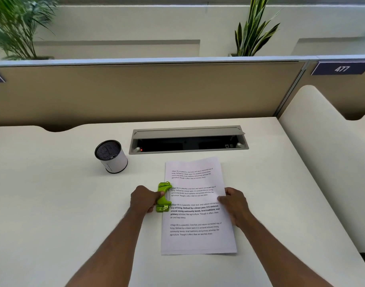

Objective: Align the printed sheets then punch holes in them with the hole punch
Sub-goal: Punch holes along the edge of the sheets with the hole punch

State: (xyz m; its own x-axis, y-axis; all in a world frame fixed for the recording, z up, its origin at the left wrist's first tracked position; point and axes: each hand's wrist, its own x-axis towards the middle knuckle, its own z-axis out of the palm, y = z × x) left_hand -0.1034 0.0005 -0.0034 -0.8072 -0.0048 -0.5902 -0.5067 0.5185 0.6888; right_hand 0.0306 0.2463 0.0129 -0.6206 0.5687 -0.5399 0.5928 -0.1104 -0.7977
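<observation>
A stack of printed sheets [196, 220] lies flat on the white desk [53, 204], with several paragraphs of text facing up. A bright green hole punch [164, 196] sits over the middle of the stack's left edge. My left hand [145, 198] grips the punch from the left, thumb on its lever. Over at the stack's right edge, my right hand [234, 201] holds the sheets, thumb on top of the paper and fingers at the edge.
A white mesh pen cup [111, 156] stands behind and to the left of the paper. An open cable tray [187, 139] is set into the desk behind the sheets. A tan partition [136, 92] closes the back, and a white divider [322, 141] the right.
</observation>
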